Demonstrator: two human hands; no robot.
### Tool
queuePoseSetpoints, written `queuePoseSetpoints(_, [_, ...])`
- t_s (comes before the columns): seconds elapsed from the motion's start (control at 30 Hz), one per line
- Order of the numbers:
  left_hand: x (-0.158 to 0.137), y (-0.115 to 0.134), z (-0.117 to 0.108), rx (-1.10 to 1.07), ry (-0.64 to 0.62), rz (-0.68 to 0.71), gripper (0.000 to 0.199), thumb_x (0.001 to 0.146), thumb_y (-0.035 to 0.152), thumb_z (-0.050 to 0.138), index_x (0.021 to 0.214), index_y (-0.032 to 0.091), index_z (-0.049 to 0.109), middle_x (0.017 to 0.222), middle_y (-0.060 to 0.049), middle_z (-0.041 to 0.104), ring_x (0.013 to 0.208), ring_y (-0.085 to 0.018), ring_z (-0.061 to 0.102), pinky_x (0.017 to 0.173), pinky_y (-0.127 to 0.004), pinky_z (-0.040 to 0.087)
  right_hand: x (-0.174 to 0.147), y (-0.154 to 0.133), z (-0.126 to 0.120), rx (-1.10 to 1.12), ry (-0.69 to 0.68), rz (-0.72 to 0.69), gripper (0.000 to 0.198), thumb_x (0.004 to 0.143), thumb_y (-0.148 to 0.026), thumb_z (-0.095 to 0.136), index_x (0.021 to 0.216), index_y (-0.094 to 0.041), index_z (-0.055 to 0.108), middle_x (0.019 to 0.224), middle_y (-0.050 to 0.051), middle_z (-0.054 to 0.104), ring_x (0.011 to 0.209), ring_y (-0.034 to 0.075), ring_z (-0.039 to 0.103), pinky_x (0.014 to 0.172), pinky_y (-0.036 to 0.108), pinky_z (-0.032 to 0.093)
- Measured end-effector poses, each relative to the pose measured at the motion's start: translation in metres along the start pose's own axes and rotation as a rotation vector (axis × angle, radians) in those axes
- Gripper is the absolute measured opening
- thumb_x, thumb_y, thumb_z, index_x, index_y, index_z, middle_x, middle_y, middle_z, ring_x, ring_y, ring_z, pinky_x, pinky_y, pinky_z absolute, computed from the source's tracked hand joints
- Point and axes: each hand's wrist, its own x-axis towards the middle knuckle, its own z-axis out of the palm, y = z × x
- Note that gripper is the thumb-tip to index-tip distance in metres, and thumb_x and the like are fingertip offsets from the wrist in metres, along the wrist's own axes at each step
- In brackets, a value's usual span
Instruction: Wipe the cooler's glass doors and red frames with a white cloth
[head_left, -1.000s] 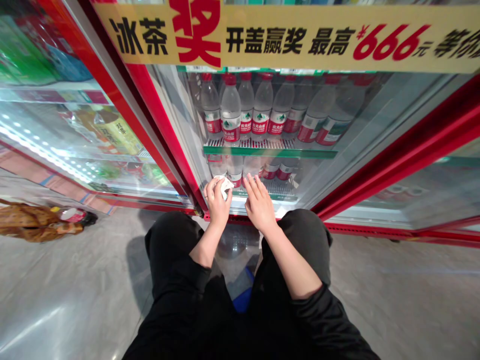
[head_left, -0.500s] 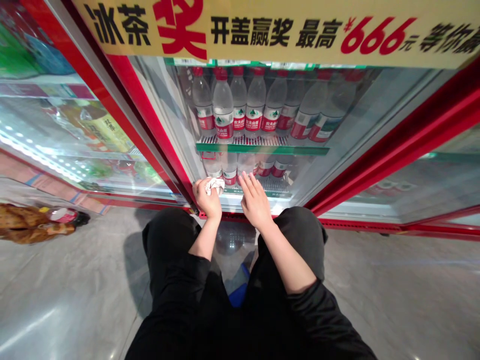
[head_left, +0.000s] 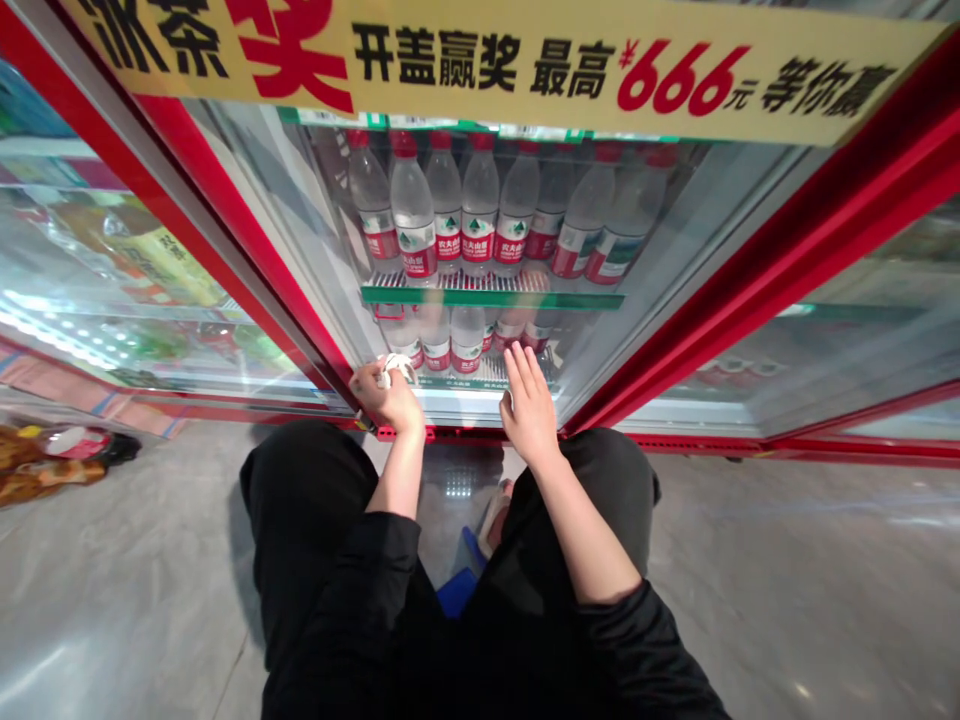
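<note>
My left hand is closed around a crumpled white tissue or cloth. It sits at the lower left corner of a glass cooler door with a red frame. Fingers stretched out, my right hand lies flat at the lower right part of the same door; whether it presses on the glass I cannot tell. Behind the glass, water bottles with red caps and red-and-white labels stand on a green-edged shelf. More bottles stand on the shelf below, between my hands.
A yellow banner with large characters crosses the door's top. Red-framed coolers adjoin on both sides, drink bottles in the left one. Several bottles lie on the grey floor at left. My knees face the door; a blue object is beneath me.
The camera view has shifted, so the cooler appears farther left. My right hand has moved right across the door, away from the left hand. My left hand stays near the left corner with the white wad.
</note>
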Motion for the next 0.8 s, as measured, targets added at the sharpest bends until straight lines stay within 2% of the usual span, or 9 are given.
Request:
queuePoseSetpoints(0.13, [-0.027, 0.014, 0.014, -0.033, -0.110, 0.079, 0.027, 0.093, -0.002, 0.058, 0.093, 0.024, 0.052, 0.111, -0.008, 0.057, 0.118, -0.022, 0.060, 0.116, -0.043, 0.049, -0.005, 0.012, -0.003, 0.011, 0.004, 0.011, 0.092, 0.097, -0.004, 0.044, 0.181, -0.023, 0.011, 0.185, 0.010, 0.029, 0.174, 0.029, 0.020, 0.139, 0.060, 0.035])
queuePoseSetpoints(0.3, [-0.067, 0.023, 0.030, -0.041, -0.345, 0.248, 0.023, 0.093, -0.001, 0.059, 0.090, 0.022, 0.060, 0.116, -0.010, 0.057, 0.117, -0.021, 0.061, 0.109, -0.041, 0.051, -0.011, 0.019, -0.007, -0.001, 0.014, 0.028, 0.093, 0.097, -0.005, 0.043, 0.181, -0.025, 0.008, 0.185, 0.009, 0.028, 0.174, 0.030, 0.020, 0.137, 0.061, 0.038])
queuePoseSetpoints(0.43, [-0.056, 0.018, 0.027, -0.024, -0.299, 0.298, 0.022, 0.095, 0.000, 0.059, 0.091, 0.021, 0.064, 0.113, -0.009, 0.057, 0.116, -0.021, 0.060, 0.112, -0.043, 0.051, -0.015, 0.021, -0.014, -0.010, 0.054, 0.058, 0.091, 0.098, -0.006, 0.043, 0.181, -0.025, 0.010, 0.184, 0.010, 0.031, 0.174, 0.029, 0.021, 0.137, 0.060, 0.039])
queuePoseSetpoints(0.5, [-0.052, 0.019, 0.027, -0.017, -0.229, 0.295, 0.022, 0.095, 0.000, 0.059, 0.090, 0.021, 0.064, 0.111, -0.009, 0.057, 0.116, -0.022, 0.060, 0.112, -0.044, 0.051, -0.016, 0.021, -0.016, 0.005, 0.070, 0.077, 0.087, 0.098, -0.006, 0.043, 0.180, -0.022, 0.017, 0.183, 0.012, 0.033, 0.174, 0.029, 0.021, 0.137, 0.059, 0.038])
queuePoseSetpoints(0.57, [-0.055, 0.023, 0.029, -0.034, -0.185, 0.312, 0.022, 0.094, -0.001, 0.060, 0.090, 0.020, 0.066, 0.109, -0.009, 0.058, 0.115, -0.023, 0.060, 0.112, -0.045, 0.052, -0.017, 0.020, -0.016, 0.051, 0.072, 0.112, 0.079, 0.099, -0.008, 0.042, 0.177, -0.019, 0.030, 0.180, 0.014, 0.039, 0.171, 0.029, 0.031, 0.137, 0.055, 0.040])
queuePoseSetpoints(0.63, [-0.065, 0.028, 0.032, -0.047, -0.210, 0.350, 0.022, 0.094, 0.000, 0.061, 0.092, 0.020, 0.068, 0.110, -0.009, 0.058, 0.114, -0.023, 0.061, 0.111, -0.045, 0.053, -0.017, 0.019, -0.012, 0.145, 0.065, 0.171, 0.067, 0.103, -0.013, 0.041, 0.169, -0.016, 0.047, 0.166, 0.017, 0.058, 0.157, 0.028, 0.054, 0.129, 0.049, 0.051])
queuePoseSetpoints(0.7, [-0.075, 0.031, 0.033, -0.048, -0.288, 0.392, 0.022, 0.095, 0.002, 0.061, 0.097, 0.021, 0.070, 0.113, -0.009, 0.058, 0.113, -0.022, 0.064, 0.111, -0.044, 0.055, -0.014, 0.016, -0.006, 0.282, 0.062, 0.258, 0.054, 0.107, -0.021, 0.040, 0.155, -0.017, 0.064, 0.139, 0.017, 0.076, 0.128, 0.026, 0.075, 0.113, 0.043, 0.063])
queuePoseSetpoints(0.73, [-0.079, 0.031, 0.032, -0.045, -0.333, 0.415, 0.022, 0.095, 0.003, 0.062, 0.101, 0.022, 0.071, 0.116, -0.009, 0.058, 0.113, -0.022, 0.065, 0.111, -0.044, 0.056, -0.012, 0.014, -0.001, 0.362, 0.066, 0.313, 0.051, 0.108, -0.026, 0.041, 0.149, -0.018, 0.069, 0.127, 0.015, 0.080, 0.111, 0.024, 0.080, 0.103, 0.040, 0.067])
queuePoseSetpoints(0.8, [-0.081, 0.028, 0.027, -0.046, -0.433, 0.479, 0.026, 0.094, 0.007, 0.065, 0.111, 0.025, 0.071, 0.122, -0.009, 0.058, 0.116, -0.023, 0.066, 0.113, -0.045, 0.057, -0.005, 0.008, 0.008, 0.530, 0.080, 0.423, 0.047, 0.109, -0.036, 0.044, 0.143, -0.021, 0.072, 0.121, 0.012, 0.082, 0.090, 0.021, 0.080, 0.085, 0.036, 0.071])
